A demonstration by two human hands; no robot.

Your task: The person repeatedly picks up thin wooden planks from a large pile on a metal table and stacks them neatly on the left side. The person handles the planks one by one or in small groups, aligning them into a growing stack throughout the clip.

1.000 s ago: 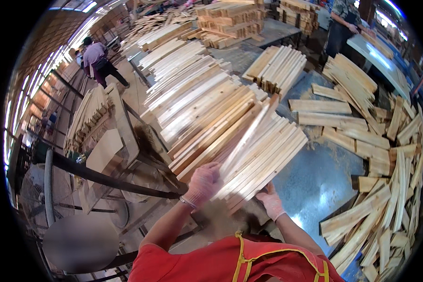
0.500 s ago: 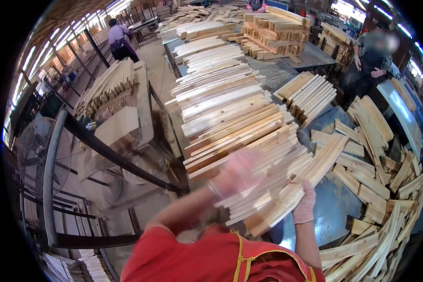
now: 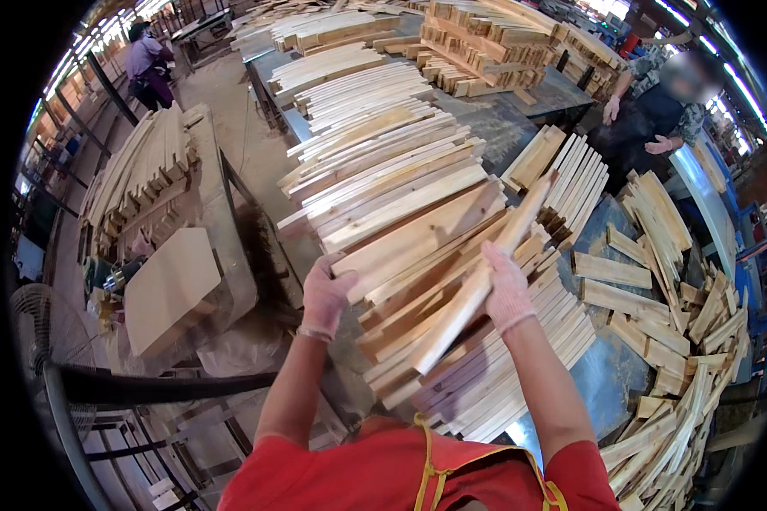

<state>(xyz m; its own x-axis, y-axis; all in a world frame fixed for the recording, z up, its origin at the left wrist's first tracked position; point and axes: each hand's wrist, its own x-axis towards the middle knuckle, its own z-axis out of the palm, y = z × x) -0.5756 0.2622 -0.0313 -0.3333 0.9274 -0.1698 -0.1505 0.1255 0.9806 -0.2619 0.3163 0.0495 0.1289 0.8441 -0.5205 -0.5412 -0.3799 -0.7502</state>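
Note:
My left hand (image 3: 325, 294), in a thin pale glove, grips the near end of a bundle of pale wooden slats (image 3: 418, 234) lying at the front of a long stack. My right hand (image 3: 504, 289), gloved too, holds one long narrow slat (image 3: 486, 277) that slants up to the right across the bundle. Below the hands more slats (image 3: 503, 375) are fanned out on the metal table (image 3: 609, 366). My red sleeves and apron fill the bottom edge.
Stacked slats (image 3: 358, 94) run away up the table. Loose short boards (image 3: 673, 332) are heaped at right. A person (image 3: 656, 94) works at the far right, another person (image 3: 145, 64) stands far left. A machine with a flat board (image 3: 166, 285) and a fan (image 3: 38, 319) sit at left.
The view has swung and moved closer. My right hand has come up from under the fanned slats and now holds a single slat; my left hand has shifted to the bundle's end.

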